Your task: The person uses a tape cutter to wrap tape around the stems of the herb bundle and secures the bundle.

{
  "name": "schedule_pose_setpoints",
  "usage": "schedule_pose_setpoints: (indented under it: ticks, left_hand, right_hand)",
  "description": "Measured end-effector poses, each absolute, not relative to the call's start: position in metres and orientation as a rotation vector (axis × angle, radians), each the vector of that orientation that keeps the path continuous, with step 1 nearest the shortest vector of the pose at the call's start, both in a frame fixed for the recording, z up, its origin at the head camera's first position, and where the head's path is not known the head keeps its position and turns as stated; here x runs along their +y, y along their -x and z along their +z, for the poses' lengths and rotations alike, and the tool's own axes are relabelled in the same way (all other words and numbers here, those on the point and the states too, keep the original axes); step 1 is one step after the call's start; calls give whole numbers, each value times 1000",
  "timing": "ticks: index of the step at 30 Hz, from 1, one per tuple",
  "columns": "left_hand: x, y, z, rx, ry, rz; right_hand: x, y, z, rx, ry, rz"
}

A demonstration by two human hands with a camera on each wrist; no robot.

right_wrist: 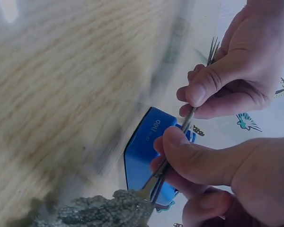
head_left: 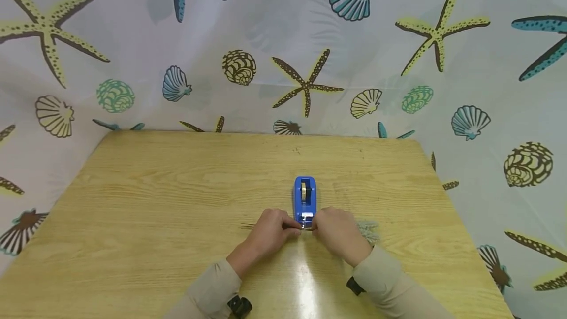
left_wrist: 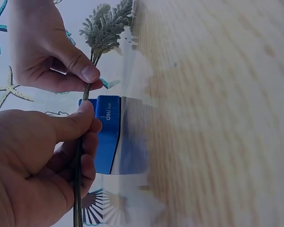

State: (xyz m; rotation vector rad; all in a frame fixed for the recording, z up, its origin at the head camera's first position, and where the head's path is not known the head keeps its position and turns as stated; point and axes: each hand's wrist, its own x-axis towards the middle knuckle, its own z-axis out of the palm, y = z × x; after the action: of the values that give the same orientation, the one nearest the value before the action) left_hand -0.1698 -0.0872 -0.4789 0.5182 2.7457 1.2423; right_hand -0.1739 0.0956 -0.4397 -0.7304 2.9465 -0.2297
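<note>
A thin bundle of dried flower stems [left_wrist: 77,194] runs between both hands, with fuzzy grey-green flower heads [head_left: 368,230] at its right end. My left hand [head_left: 269,232] pinches the stems between thumb and curled fingers, and their bare ends stick out on its left. Close by on the right, my right hand [head_left: 340,234] pinches the same bundle nearer the heads. Just beyond the fingertips stands a blue tape dispenser [head_left: 305,209], its front end facing me. A roll of tape [head_left: 303,191] sits in it. The fingers partly cover the stems in the head view.
The wooden table [head_left: 177,176] spreads out on all sides of the hands. Behind it and at its sides hangs a white cloth [head_left: 248,23] printed with shells and starfish. Each sleeve has a dark wrist device [head_left: 239,306] near its cuff.
</note>
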Motion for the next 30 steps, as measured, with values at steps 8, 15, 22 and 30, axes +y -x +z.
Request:
schedule_pose_setpoints:
  ticks: [8,15,22,30]
  left_hand:
    - [-87,170,-479,2696,-531,1145]
    - [-86,173,-478,2722,-504,1182]
    - [-84,175,-479,2747,-522,1194]
    - [-85,179,-481,2750,-532,1207]
  right_hand:
    - [97,174,-443,2976,729,-244]
    - [95,178,-443,2998,679,-277]
    - [94,180,-444,2983,627,-287]
    - [97,180,-441,2940,693,-307]
